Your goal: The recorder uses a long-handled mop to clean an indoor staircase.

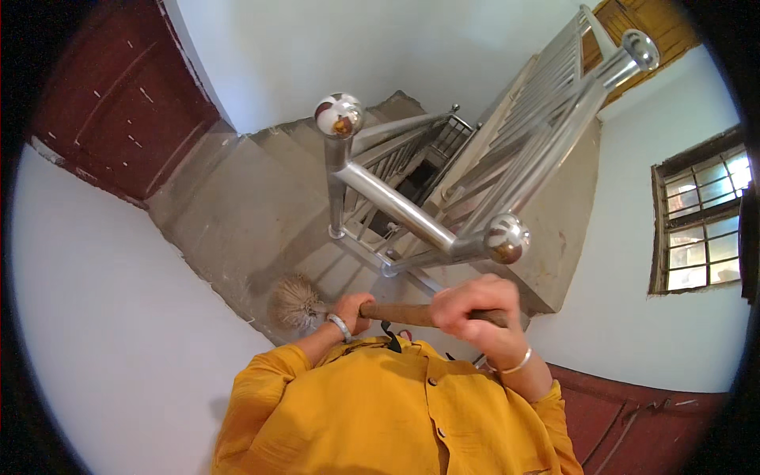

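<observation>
A mop with a wooden handle (400, 313) lies across the front of my body. Its round, grey-brown stringy head (294, 303) is at the left, over the concrete floor beside the white wall. My left hand (352, 312) is closed round the handle close to the mop head, a bangle on its wrist. Farther up, close to the handle's right end, my right hand (480, 310) grips it with fingers wrapped over. The handle's end shows just past the right palm.
A steel stair railing (400, 207) with ball-topped posts stands ahead, around a stairwell going down. Concrete stairs (554, 237) rise at the right. A dark red door (119, 95) is at the far left, another red door (625, 419) at the lower right, and a barred window (701, 222) at the right.
</observation>
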Demonstrator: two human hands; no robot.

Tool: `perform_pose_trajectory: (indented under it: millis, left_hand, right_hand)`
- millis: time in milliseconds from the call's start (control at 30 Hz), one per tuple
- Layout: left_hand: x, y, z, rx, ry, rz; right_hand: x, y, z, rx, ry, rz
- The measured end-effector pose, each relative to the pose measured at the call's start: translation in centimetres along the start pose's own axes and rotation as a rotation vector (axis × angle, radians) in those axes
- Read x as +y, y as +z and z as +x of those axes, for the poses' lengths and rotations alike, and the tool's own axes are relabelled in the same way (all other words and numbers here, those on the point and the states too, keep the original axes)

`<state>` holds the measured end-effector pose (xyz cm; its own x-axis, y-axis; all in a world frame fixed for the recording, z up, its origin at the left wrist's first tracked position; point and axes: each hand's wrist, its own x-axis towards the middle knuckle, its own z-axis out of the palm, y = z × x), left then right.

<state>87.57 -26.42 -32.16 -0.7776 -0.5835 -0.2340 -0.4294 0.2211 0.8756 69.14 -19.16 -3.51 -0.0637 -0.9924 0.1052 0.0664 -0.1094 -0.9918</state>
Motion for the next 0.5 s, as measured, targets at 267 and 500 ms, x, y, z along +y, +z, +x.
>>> perform_pose_trajectory:
  millis: [267,500]
  left_hand:
    - [-5.0,-5.1,7.6,0.339,0.283,-0.037]
    - [-0.4,-8.7,10.4,0.487,0.400,0.094]
  right_hand:
    - [0.5,5.3,4.3,-0.393,-0.347,-0.151]
    - [-2.2,2.8,6.0,-0.407,-0.542,-0.148]
